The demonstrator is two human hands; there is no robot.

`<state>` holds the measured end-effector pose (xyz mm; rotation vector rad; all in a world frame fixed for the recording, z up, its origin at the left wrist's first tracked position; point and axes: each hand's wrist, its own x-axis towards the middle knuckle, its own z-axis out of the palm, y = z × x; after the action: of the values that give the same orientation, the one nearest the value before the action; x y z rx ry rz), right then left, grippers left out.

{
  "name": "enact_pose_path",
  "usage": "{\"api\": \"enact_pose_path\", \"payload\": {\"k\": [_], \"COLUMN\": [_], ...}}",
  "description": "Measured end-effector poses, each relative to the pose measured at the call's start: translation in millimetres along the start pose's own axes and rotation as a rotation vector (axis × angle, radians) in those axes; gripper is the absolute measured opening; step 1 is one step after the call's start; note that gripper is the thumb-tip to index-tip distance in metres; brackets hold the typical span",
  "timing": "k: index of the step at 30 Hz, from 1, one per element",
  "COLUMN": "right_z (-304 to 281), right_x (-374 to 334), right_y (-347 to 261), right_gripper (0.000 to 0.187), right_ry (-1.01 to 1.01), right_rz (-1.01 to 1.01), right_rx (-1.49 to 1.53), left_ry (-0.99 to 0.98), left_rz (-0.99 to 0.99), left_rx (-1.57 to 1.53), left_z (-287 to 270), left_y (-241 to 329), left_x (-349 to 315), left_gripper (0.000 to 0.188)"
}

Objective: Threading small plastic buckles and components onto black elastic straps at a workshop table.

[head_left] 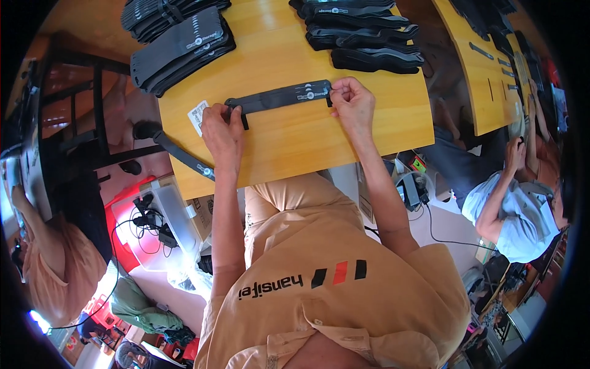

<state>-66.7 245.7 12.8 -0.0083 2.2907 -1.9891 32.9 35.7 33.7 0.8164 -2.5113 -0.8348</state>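
Note:
A flat black strap (276,98) with pale printing near its right end is stretched between my hands, just over the yellow wooden table (289,144). My left hand (224,132) pinches its left end, where a short black tab hangs down. At the other end, the thumb and fingers of my right hand (353,107) are closed on the strap, with another dark tab below. Beside my left hand lies a white printed label sheet (196,117), partly covered by the fingers. A second black strap (187,157) lies across the table's left edge, its end near my left forearm.
Stacks of black straps lie at the far left (178,52) and far right (375,58) of the table. A clear plastic bin (166,215) with cables stands below to the left. On the right, a co-worker in light blue (522,215) sits by another yellow table (485,92).

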Motion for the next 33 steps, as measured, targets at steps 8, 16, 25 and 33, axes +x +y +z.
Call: {"api": "enact_pose_path", "payload": {"k": [8,16,25,33], "right_z": [-0.1,1.6,7.5,5.6], "right_x": [-1.4,-1.2,1.9,4.7], "right_y": [-6.3,-3.4,3.4,-6.0], "right_gripper": [0.008,0.009,0.009,0.007], "right_ry": [0.010,0.031,0.093,0.043], "right_rz": [0.015,-0.005,-0.184,-0.080], "right_rx": [-0.042,-0.083,-0.270,-0.331], "left_ry": [-0.037,-0.050,-0.041,-0.025], "left_rz": [-0.064,-0.061,-0.065,-0.090], "left_rx": [-0.036,-0.025,-0.043,-0.145], "left_z": [-1.4,-2.0,-1.1,-0.1], "left_y": [1.5,-1.6,-2.7,-14.2], "left_x": [0.1,1.3,1.6,3.9], "left_gripper": [0.021,0.023,0.022,0.025]}}
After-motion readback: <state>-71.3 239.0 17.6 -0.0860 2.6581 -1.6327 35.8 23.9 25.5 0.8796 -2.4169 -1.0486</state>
